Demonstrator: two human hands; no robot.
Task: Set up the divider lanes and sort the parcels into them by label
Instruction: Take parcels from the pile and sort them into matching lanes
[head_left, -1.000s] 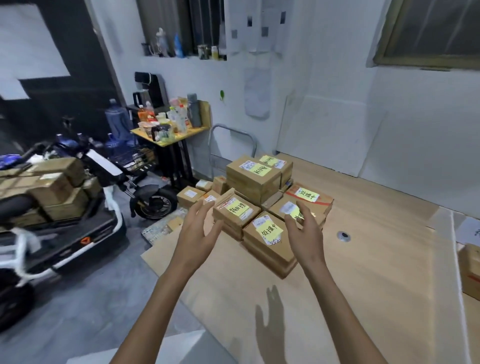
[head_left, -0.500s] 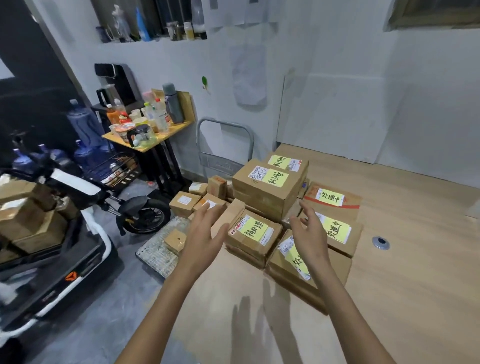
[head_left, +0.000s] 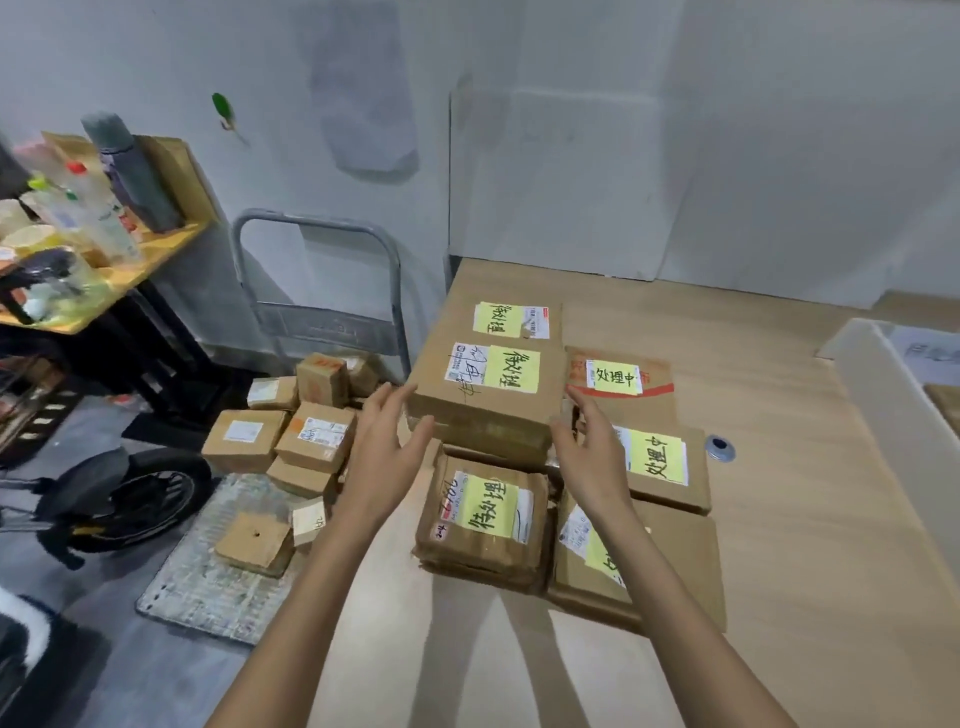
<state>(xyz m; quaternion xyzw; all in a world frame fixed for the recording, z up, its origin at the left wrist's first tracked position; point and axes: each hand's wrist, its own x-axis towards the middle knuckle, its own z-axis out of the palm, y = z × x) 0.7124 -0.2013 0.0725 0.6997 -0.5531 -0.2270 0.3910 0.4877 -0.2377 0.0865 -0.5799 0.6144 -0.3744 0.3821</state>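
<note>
- Ten fingers (head_left: 387, 405) straight and spread wide, curled round nothing; no grip yet on any parcel.
- Left hand (head_left: 387, 457) poised at the left near corner of the top parcel (head_left: 488, 410), right hand (head_left: 589, 460) at its right near corner; touching or just short of it, cannot tell.
- Between the two palms: that top parcel, a broad brown carton with a yellow label (head_left: 514, 370), stacked on another carton in the middle of the pile on the wooden platform (head_left: 789, 545).
- Around it: a second yellow-labelled carton (head_left: 501, 318) behind, a red-taped parcel (head_left: 618, 379) just beside on the right, a flat parcel (head_left: 657, 460) nearer on the right, a creased parcel (head_left: 483, 519) in front below the wrists, and a near right parcel (head_left: 582, 571) partly hidden by the right forearm.
- Top parcel probably stiff and square-edged, moderately heavy for its bulk; plain cardboard, unlikely to slip; fragility impossible to judge.
- Best taken by the two side faces, palms flat, fingers hooked under the bottom edge, then lifted straight up so as not to drag the carton beneath.
- Creased parcel likely softer, walls bulged; better carried from underneath.
- Further out: a white board (head_left: 893, 415) at the right edge, possibly a divider, not set into lanes as far as visible; small cartons (head_left: 244, 441) on the floor to the left, beside a folded hand truck (head_left: 322, 312).
</note>
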